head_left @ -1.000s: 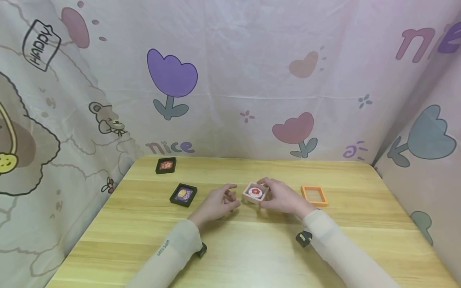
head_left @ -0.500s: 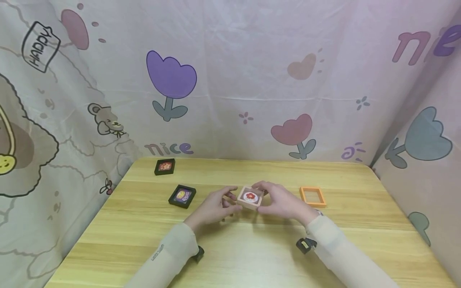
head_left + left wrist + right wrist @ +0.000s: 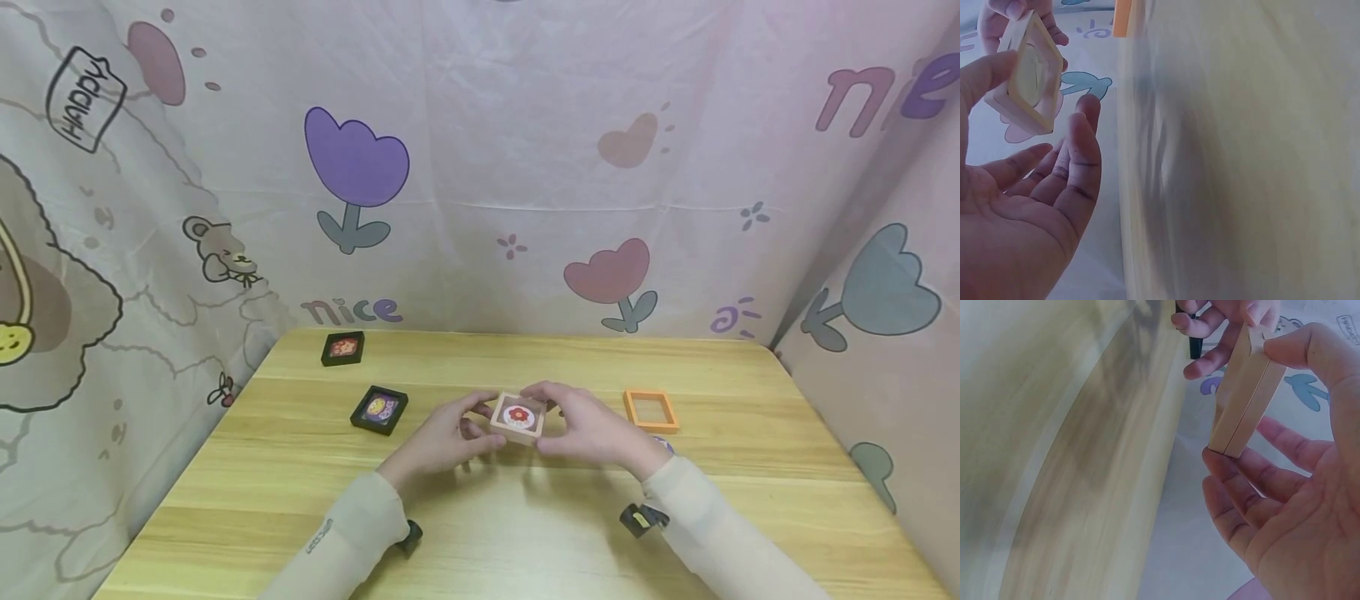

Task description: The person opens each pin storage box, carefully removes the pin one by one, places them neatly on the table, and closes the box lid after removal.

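A small square beige display frame (image 3: 517, 418) is held level above the table, with a round badge bearing a red flower behind its clear window. My right hand (image 3: 588, 425) grips its right side, thumb on the near edge and fingertips at the far one. A seam between its two halves shows along the side in the right wrist view. My left hand (image 3: 446, 437) holds the left side; its thumb (image 3: 991, 75) presses the frame's edge, with a fingertip by the opposite corner. Its other fingers spread away from the frame.
An orange square frame (image 3: 651, 427) lies right of my right hand, with a purple round badge (image 3: 663, 444) partly hidden by that wrist. Two black frames with pictures, one nearer (image 3: 379, 410) and one farther (image 3: 342, 348), lie at left. Printed cloth (image 3: 465, 167) borders the wooden table (image 3: 510, 533).
The right hand has brought the beige frame left and slightly nearer, tilting its face toward me. The left hand has gone from beside it to holding its left edge.
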Available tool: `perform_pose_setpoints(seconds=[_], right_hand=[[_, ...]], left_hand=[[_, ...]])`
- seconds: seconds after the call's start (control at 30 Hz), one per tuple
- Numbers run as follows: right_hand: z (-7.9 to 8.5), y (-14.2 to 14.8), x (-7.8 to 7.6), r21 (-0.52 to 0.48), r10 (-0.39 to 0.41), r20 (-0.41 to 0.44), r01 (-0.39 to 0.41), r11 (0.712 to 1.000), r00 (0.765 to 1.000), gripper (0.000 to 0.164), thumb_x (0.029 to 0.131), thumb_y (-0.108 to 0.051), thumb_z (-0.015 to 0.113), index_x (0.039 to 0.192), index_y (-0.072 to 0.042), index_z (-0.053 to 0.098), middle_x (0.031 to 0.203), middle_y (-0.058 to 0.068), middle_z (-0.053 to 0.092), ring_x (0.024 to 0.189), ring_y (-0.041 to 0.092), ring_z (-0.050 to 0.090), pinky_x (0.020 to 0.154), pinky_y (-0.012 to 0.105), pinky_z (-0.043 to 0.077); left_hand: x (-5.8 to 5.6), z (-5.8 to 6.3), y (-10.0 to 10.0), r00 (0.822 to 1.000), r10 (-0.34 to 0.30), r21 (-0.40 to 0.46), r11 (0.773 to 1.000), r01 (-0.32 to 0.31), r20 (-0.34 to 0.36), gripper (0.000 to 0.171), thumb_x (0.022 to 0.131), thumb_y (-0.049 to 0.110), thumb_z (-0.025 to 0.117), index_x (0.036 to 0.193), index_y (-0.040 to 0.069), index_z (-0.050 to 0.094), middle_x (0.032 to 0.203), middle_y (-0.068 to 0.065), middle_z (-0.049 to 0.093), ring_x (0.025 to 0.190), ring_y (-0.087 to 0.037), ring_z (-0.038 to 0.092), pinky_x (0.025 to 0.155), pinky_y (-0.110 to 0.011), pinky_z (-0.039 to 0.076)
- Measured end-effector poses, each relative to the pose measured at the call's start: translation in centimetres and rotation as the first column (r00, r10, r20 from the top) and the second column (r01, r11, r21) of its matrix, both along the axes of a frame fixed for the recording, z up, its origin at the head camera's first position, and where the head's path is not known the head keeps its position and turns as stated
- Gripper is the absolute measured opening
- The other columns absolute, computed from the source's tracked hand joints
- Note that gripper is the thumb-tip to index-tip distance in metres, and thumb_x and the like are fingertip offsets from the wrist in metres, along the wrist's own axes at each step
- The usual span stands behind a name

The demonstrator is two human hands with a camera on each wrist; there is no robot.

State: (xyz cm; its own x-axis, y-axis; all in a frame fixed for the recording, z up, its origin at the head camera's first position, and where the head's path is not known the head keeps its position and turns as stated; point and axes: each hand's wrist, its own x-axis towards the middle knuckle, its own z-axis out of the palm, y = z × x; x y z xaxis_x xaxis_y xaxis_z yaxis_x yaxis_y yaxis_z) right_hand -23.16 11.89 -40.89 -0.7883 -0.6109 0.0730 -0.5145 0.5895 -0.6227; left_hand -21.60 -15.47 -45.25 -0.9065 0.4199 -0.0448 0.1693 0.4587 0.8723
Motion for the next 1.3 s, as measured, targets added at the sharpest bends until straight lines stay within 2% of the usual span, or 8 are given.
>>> perform_pose_setpoints(seconds=[0.23,0.37,0.5,0.77,0.97,1.13,1.3], right_hand=[[0.0,0.3,0.3,-0.027,0.053,-0.015,-0.053,0.998,0.998,0.07,0.084,-0.022,0.08,0.149,-0.01,0.058,0.131,-0.001,0.072,0.121,0.021,0.066,0.108,0.056,0.057],[0.2,0.4,0.5,-0.048,0.081,-0.016,-0.081,0.996,0.997,0.07,0.083,-0.023,0.08,0.149,-0.009,0.058,0.131,-0.001,0.072,0.121,0.02,0.067,0.106,0.053,0.058],[0.4,0.5,0.8,-0.053,0.098,-0.022,-0.099,0.994,0.995,0.07,0.084,-0.023,0.081,0.148,-0.009,0.059,0.132,-0.001,0.072,0.121,0.019,0.067,0.105,0.051,0.059],[1.1,0.8,1.9,-0.045,0.101,-0.04,-0.103,0.994,0.994,0.069,0.085,-0.025,0.08,0.149,-0.012,0.058,0.134,-0.005,0.071,0.123,0.017,0.066,0.108,0.05,0.058],[1.5,1.1,2.7,-0.031,0.115,-0.04,-0.116,0.993,0.993,0.07,0.087,-0.025,0.081,0.15,-0.011,0.057,0.135,-0.005,0.07,0.125,0.017,0.065,0.113,0.054,0.054],[1.8,1.1,3.3,0.024,0.128,-0.07,-0.127,0.992,0.989,0.072,0.087,-0.029,0.081,0.152,-0.008,0.057,0.137,-0.002,0.07,0.126,0.018,0.065,0.113,0.053,0.055],[2.2,0.9,3.8,0.075,0.111,-0.113,-0.103,0.992,0.987,0.073,0.089,-0.041,0.081,0.151,-0.011,0.059,0.14,-0.001,0.069,0.128,0.02,0.066,0.109,0.052,0.058]], left_hand=[[0.6,0.0,0.1,0.999,-0.044,0.07,0.997,0.043,0.015,0.084,0.095,0.038,0.083,0.164,0.015,0.042,0.148,-0.012,0.061,0.099,-0.018,0.074,0.083,-0.032,0.064],[1.0,0.1,0.2,0.998,-0.046,0.112,0.993,0.042,0.031,0.087,0.094,0.035,0.084,0.165,0.01,0.04,0.147,-0.011,0.061,0.1,-0.018,0.073,0.084,-0.029,0.063],[1.4,0.2,0.3,0.997,-0.05,0.164,0.986,0.039,0.064,0.087,0.095,0.032,0.084,0.165,0.009,0.039,0.148,-0.012,0.059,0.102,-0.021,0.073,0.085,-0.027,0.063],[2.1,0.4,0.6,0.993,-0.078,0.272,0.961,0.051,0.09,0.082,0.094,0.022,0.083,0.163,0.01,0.041,0.147,-0.017,0.056,0.099,-0.024,0.072,0.076,-0.027,0.064],[2.9,0.9,0.9,0.993,-0.078,0.29,0.956,0.048,0.093,0.077,0.093,0.021,0.085,0.158,0.009,0.047,0.145,-0.016,0.058,0.098,-0.021,0.071,0.078,-0.025,0.065],[3.4,1.2,1.0,0.993,-0.079,0.299,0.953,0.049,0.09,0.073,0.09,0.019,0.087,0.153,0.009,0.053,0.142,-0.015,0.061,0.098,-0.021,0.072,0.081,-0.027,0.066],[3.8,1.4,1.3,0.995,-0.078,0.304,0.951,0.057,0.059,0.069,0.088,0.018,0.089,0.149,0.011,0.057,0.139,-0.015,0.062,0.097,-0.021,0.072,0.08,-0.029,0.066]])
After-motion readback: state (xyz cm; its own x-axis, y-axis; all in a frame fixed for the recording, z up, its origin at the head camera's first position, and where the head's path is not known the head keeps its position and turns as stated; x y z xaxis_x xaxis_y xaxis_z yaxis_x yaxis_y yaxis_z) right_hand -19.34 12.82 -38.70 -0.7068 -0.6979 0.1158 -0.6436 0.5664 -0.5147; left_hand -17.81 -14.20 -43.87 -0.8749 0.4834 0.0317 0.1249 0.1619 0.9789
